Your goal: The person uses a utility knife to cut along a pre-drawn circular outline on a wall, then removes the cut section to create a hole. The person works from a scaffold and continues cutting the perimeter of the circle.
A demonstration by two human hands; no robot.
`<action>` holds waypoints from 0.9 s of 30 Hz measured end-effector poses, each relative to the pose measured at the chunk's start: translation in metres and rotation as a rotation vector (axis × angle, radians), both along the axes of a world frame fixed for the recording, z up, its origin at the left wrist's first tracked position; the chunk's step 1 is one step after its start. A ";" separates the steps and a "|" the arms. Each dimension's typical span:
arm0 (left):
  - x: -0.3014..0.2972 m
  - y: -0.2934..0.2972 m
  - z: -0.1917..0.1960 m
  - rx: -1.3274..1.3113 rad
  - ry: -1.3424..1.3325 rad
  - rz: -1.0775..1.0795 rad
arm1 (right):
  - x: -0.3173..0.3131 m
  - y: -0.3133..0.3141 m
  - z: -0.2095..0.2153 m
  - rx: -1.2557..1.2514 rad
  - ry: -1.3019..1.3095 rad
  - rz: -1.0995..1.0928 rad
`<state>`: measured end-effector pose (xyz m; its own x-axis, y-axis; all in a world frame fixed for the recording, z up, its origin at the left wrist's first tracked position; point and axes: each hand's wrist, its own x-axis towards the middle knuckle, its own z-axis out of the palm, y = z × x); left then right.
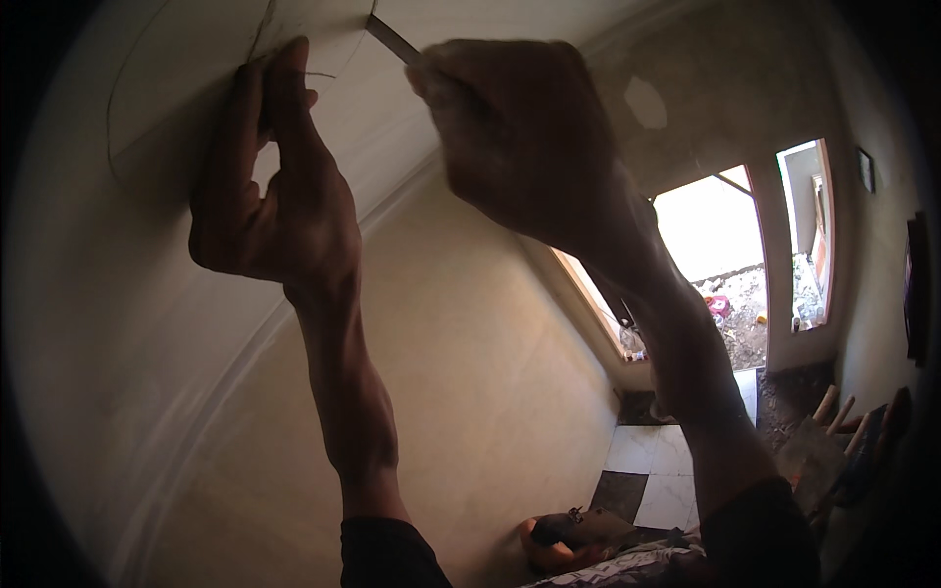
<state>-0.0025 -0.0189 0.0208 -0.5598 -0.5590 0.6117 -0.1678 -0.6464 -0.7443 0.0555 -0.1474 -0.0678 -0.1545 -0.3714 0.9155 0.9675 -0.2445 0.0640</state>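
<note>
Both arms are raised to a pale ceiling panel (pixel 176 59) marked with thin dark curved lines. My left hand (pixel 279 196) is closed in a pinch, fingertips against the panel beside a dark line. Whatever lies between those fingers is hidden. To its right, my right hand (pixel 524 132) is a fist around a narrow flat blade (pixel 394 39). The blade's far tip meets the panel at the top of the view; its other end disappears inside the fist. Shadow and slight blur make the right fingers hard to separate.
A beige wall (pixel 461 363) meets the ceiling along a pale moulding (pixel 230 382). Beyond my right arm, a bright doorway (pixel 716 235) opens onto rubble, with a narrow window (pixel 809 235) beside it. Below are white and dark floor tiles (pixel 657 461) and several wooden sticks (pixel 833 412).
</note>
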 end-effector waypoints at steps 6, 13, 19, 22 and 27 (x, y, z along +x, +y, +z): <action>-0.002 0.004 -0.002 -0.062 0.010 -0.014 | -0.003 0.007 -0.028 0.016 0.046 0.143; -0.006 -0.004 -0.005 -0.059 0.032 0.027 | -0.009 0.000 -0.014 -0.042 0.131 0.086; -0.002 -0.002 -0.005 -0.063 0.046 -0.029 | 0.006 0.007 0.002 0.023 -0.029 0.012; -0.001 -0.003 -0.005 -0.023 0.021 0.016 | 0.013 0.005 0.019 0.039 -0.047 0.044; -0.003 0.000 -0.004 -0.036 0.025 -0.042 | 0.001 0.012 -0.024 0.045 0.057 0.152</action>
<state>-0.0055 -0.0184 0.0169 -0.5668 -0.5125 0.6450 -0.2139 -0.6646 -0.7160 0.0567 -0.1356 -0.0915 -0.0420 -0.4270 0.9033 0.9953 -0.0964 0.0007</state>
